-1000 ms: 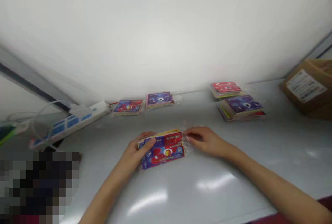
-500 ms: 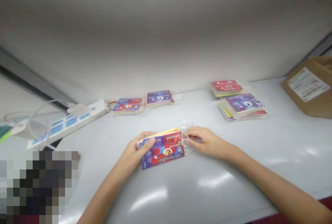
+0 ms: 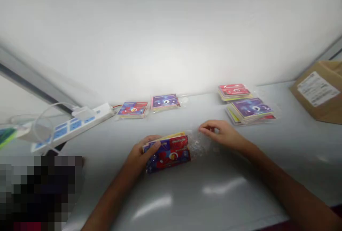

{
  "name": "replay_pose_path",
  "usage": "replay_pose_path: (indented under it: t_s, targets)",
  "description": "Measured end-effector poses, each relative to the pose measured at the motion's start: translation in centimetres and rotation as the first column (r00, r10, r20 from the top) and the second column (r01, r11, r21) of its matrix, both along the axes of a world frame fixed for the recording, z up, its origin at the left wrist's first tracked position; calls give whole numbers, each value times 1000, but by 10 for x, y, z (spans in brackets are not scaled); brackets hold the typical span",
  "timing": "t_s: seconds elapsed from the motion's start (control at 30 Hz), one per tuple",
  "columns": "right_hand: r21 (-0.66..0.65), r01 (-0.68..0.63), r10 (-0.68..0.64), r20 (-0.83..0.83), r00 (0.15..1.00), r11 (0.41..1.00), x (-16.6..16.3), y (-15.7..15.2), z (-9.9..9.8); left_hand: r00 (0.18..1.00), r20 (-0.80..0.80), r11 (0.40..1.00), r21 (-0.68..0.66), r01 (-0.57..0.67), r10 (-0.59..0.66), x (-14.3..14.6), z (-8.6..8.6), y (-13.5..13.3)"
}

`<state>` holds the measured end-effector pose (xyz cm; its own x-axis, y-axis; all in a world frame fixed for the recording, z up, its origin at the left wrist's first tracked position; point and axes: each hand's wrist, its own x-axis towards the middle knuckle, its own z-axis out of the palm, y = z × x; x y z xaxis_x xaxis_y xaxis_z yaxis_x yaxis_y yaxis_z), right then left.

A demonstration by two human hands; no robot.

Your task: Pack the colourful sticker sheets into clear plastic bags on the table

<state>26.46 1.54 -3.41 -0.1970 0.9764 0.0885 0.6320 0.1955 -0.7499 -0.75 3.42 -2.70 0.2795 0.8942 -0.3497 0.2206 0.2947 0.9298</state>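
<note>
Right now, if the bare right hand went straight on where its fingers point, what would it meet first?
Probably the clear, crinkled plastic flap right beside the right hand, at the end of the flat red-and-blue card pack. Depth is unclear; it might pass above.

The right hand (image 3: 223, 133) has moved forward and rightward, farther from the card pack (image 3: 173, 157).

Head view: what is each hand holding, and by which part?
The left hand holds the bagged card stack by its left end. The right hand is by the clear plastic at the other end; whether it pinches this cannot be told.
</note>
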Motion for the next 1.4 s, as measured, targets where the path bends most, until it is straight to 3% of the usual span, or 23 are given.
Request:
replay_pose_path:
  t_s: [0.27, 0.53, 0.7, 1.07, 1.4]
  targets:
    - [-152, -118, 144, 167, 976, 981, 30, 2, -4, 1000, 15, 1000, -23, 1, 0, -1, -2, -1]
    - [-117, -154, 172, 168, 971, 981, 31, 8, -15, 999, 39, 1000, 6, -17, 17, -1, -4, -1]
    - [-42, -121, 126, 182, 975, 992, 30, 9, -20, 999, 44, 1000, -7, -22, 22, 0, -2, -1]
    - [72, 117, -133, 306, 943, 991, 26, 13, -25, 998, 51, 998, -39, -43, 45, 0, 0, -2]
    - [55, 44, -57, 262, 963, 997, 23, 11, -18, 999, 46, 1000, 7, -21, 21, 0, 1, -1]
